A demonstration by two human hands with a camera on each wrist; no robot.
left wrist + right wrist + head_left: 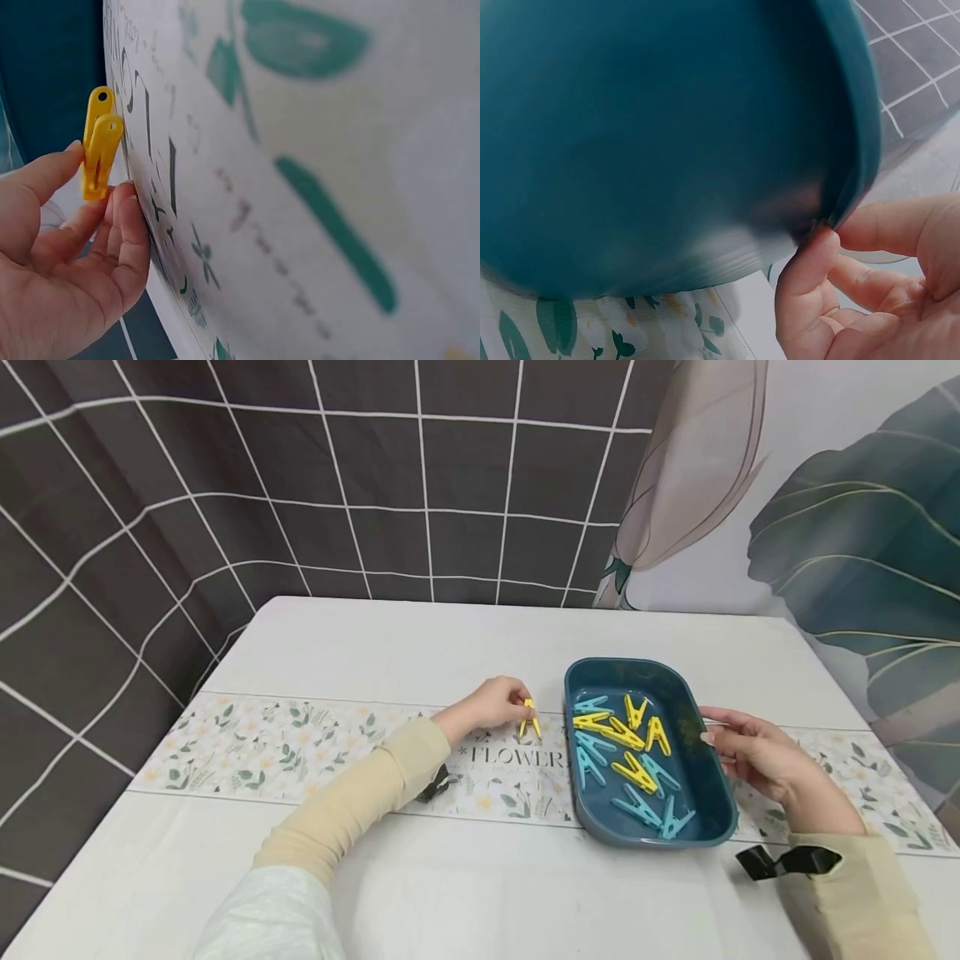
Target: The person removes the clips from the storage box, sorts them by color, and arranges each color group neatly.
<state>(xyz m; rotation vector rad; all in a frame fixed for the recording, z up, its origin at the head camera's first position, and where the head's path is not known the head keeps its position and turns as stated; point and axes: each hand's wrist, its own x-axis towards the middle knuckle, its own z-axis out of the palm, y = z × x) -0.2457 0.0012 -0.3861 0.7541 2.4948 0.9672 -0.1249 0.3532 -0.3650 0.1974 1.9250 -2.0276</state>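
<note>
My left hand point(497, 702) pinches a yellow clothespin point(529, 718) between thumb and fingers, just left of the bin, over the floral strip of the cloth. Up close in the left wrist view, the yellow clothespin point(99, 146) has two holed legs pointing away from the fingertips. A dark teal bin point(716, 793) holds several yellow clothespins point(634, 772) and several light blue clothespins point(637, 807), lying loose. At its right side, my right hand point(757, 756) grips the rim with thumb and finger. The right wrist view shows the outer wall of the bin point(652, 165) filling most of the frame.
A white cloth point(450, 893) with a printed floral band point(285, 739) covers the table. Behind it hangs a dark curtain with a white grid point(375, 468), and a leaf-patterned curtain point(862, 527) is at the right. Black straps point(787, 862) sit on the wrists.
</note>
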